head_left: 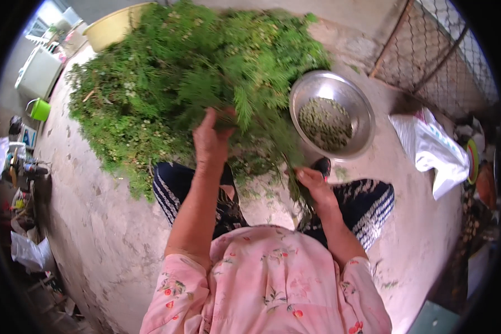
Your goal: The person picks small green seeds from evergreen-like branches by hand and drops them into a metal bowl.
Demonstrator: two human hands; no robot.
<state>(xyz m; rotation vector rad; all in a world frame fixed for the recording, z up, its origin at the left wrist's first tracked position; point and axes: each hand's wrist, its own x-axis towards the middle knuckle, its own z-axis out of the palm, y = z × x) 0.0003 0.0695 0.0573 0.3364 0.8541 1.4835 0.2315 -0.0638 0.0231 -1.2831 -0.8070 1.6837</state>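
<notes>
The right hand (313, 181) grips a feathery green branch (277, 139), which spreads forward and left from that hold. Farther out, the left hand (210, 139) meets foliage (244, 106), its closure unclear. Beyond the right grip sits a metal bowl (363, 114); past the left, a leafy heap (150, 83).

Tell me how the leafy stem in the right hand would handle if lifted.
The leafy stem is probably light for its size, being mostly fine, feathery foliage. Its tips would likely flop, as they spread loosely beyond the right hand. It may snag on the green heap, whose foliage crowds close behind it.
</notes>
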